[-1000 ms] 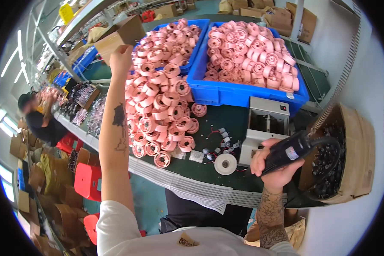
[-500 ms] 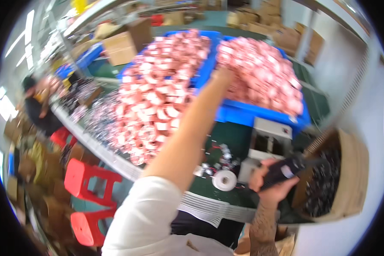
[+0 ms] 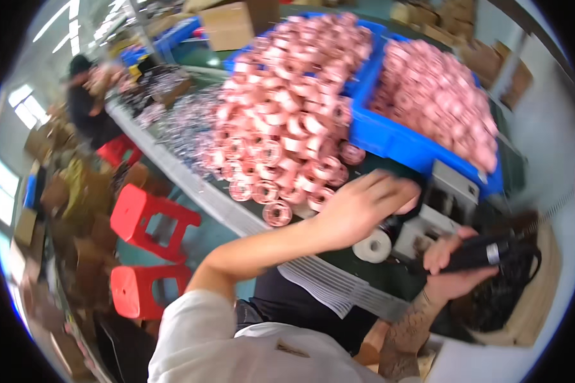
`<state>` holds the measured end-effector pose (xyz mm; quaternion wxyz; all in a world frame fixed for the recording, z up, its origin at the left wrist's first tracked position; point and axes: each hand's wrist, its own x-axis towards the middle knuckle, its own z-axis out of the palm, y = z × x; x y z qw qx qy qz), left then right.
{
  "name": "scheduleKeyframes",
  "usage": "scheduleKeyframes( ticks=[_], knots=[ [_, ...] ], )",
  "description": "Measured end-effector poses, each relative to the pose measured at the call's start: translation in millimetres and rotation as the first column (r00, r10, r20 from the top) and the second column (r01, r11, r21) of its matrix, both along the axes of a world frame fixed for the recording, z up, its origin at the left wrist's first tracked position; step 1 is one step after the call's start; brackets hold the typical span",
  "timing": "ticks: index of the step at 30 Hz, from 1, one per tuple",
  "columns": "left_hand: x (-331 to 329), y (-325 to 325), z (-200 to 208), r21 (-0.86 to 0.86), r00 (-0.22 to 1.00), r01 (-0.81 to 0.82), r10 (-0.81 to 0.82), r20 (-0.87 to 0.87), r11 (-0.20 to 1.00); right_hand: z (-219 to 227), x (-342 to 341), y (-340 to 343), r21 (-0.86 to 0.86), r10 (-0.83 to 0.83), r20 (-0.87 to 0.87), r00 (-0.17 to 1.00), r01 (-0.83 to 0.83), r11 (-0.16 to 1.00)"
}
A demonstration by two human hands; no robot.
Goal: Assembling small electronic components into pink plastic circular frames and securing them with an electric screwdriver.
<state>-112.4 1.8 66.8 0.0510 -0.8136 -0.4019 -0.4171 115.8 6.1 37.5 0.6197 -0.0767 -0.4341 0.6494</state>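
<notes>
Here we have the left hand (image 3: 367, 207), blurred, over the dark bench (image 3: 342, 260) between a heap of pink rings (image 3: 287, 121) and a grey machine (image 3: 455, 185). Its fingers curl, and a pinkish patch shows by the tips — but whether that grip pinches a ring, we cannot tell. Over on the right, no doubt: the right hand (image 3: 461, 282) is wrapped round a black power tool (image 3: 485, 254), body slanted across the palm, probably to keep it steady and at the ready.

The rings spill down from the back toward our front edge, presumably for an easy left-hand reach; more fill the blue tub (image 3: 390, 139) behind the machine. A white disc (image 3: 372, 247) lies just beside the machine, near the pale edge strip (image 3: 316, 284), so we'd mind that side. Our left forearm crosses that strip. Right of the tool, a cardboard box (image 3: 546, 303) and the wall (image 3: 543, 134) look set to cramp the elbow — the roomier gap seems to be between heap and machine.
</notes>
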Motion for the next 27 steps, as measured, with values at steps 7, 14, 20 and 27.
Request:
scheduleKeyframes(
  ticks=[7, 14, 20, 27],
  knots=[
    [14.6, -76.4, -56.4, -0.339, 0.999, 0.043, -0.043, 0.008, 0.94, 0.5, -2.6, 2.5, 0.07, 0.064, -0.015, 0.998, -0.063, 0.996],
    [14.9, -54.7, -43.7, -0.426, 0.988, 0.14, -0.153, 0.004, 0.894, -0.1, 0.4, -2.9, 0.075, 0.0, 0.049, 0.999, -0.003, 0.997],
    [-9.2, 15.0, -38.8, -0.38, 0.999, -0.033, 0.03, -0.014, 0.924, 1.5, 1.7, -2.2, 0.066, 0.024, 0.075, 0.997, -0.029, 0.997],
    [-9.3, 55.1, -82.4, -0.264, 0.905, -0.028, -0.087, -0.417, 0.964, -2.1, -4.2, 5.2, 0.06, 0.035, 0.083, 0.996, -0.04, 0.997]
  ],
)
